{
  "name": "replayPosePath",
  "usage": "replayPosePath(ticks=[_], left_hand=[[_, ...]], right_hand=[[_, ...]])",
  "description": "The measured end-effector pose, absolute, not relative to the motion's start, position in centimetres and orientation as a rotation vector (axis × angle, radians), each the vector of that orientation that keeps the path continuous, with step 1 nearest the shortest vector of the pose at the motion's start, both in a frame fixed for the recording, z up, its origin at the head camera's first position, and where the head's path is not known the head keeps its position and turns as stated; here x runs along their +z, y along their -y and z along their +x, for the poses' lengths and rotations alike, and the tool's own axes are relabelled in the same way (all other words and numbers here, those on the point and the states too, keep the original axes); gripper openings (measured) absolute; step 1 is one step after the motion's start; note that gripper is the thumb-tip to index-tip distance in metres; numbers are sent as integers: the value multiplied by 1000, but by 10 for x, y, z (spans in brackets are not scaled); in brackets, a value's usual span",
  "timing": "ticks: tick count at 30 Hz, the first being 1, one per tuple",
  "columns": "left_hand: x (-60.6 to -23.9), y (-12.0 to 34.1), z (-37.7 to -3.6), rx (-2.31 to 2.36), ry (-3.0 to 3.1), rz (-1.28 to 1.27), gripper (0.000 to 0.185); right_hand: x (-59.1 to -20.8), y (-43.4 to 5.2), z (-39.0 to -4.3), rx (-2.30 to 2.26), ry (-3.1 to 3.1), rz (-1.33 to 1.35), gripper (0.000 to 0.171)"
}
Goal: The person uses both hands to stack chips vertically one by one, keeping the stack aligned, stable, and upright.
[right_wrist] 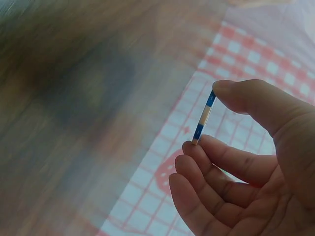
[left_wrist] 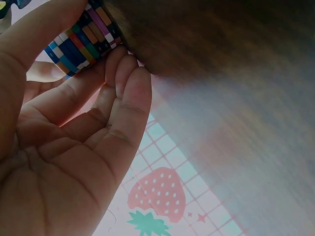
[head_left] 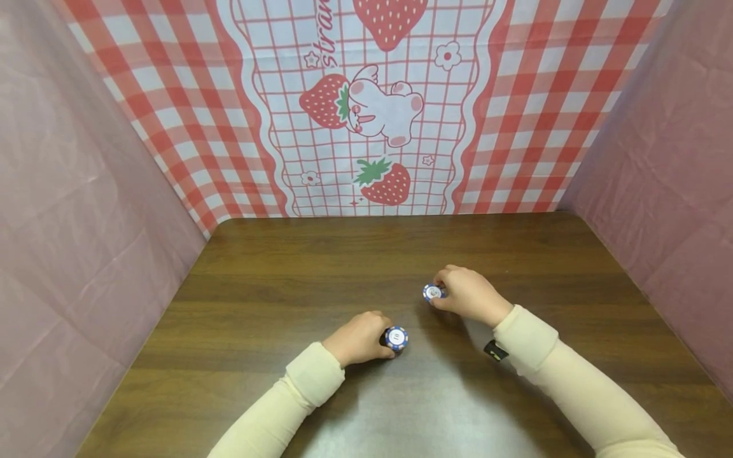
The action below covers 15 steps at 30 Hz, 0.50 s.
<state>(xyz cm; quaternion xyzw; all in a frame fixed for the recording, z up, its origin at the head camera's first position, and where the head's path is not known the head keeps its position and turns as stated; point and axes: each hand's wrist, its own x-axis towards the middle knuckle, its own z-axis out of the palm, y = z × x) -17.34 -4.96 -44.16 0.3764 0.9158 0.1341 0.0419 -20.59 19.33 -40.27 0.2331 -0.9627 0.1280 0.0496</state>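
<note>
A stack of poker chips (head_left: 397,338) in mixed colours stands on the table, a blue-and-white chip on top. My left hand (head_left: 361,339) grips it from the left. In the left wrist view the thumb and fingers lie around the striped edges of the stack (left_wrist: 86,39). Farther back and to the right, my right hand (head_left: 471,294) pinches a single blue-and-white poker chip (head_left: 433,292), face up. The right wrist view shows this chip (right_wrist: 204,118) edge-on between the thumb and fingertips, apart from the stack.
Under both hands lies a brown wood-grain table (head_left: 275,273). A red-and-white checked cloth (head_left: 527,114) with strawberry prints hangs behind its far edge. Pink cloths hang at the left (head_left: 86,191) and right (head_left: 670,165). A small black tag (head_left: 495,350) shows beside the right cuff.
</note>
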Motion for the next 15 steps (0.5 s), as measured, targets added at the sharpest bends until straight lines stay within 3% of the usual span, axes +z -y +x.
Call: replayPosePath(ticks=[15], left_hand=[[-443, 50, -176, 395, -2803, 1134, 28]], right_hand=[[-394, -165, -182, 455, 2846, 938, 30]])
